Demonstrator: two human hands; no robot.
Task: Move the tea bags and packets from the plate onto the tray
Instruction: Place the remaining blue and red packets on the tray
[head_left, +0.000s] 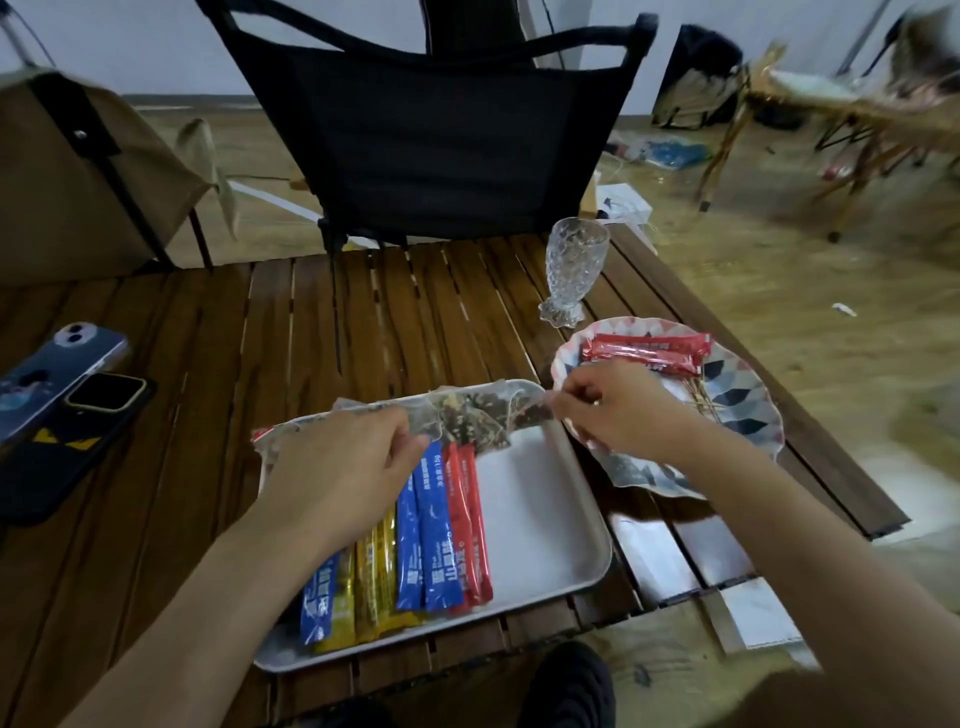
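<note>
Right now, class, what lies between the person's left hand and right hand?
In the head view, mesh tea bags stretch between the left hand and the right hand, both pinching them, over the tray.

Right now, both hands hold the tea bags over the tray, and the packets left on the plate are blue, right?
Not quite. The packets left on the plate are red, not blue, as the head view shows. The rest holds: the left hand and the right hand hold the tea bags over the tray.
</note>
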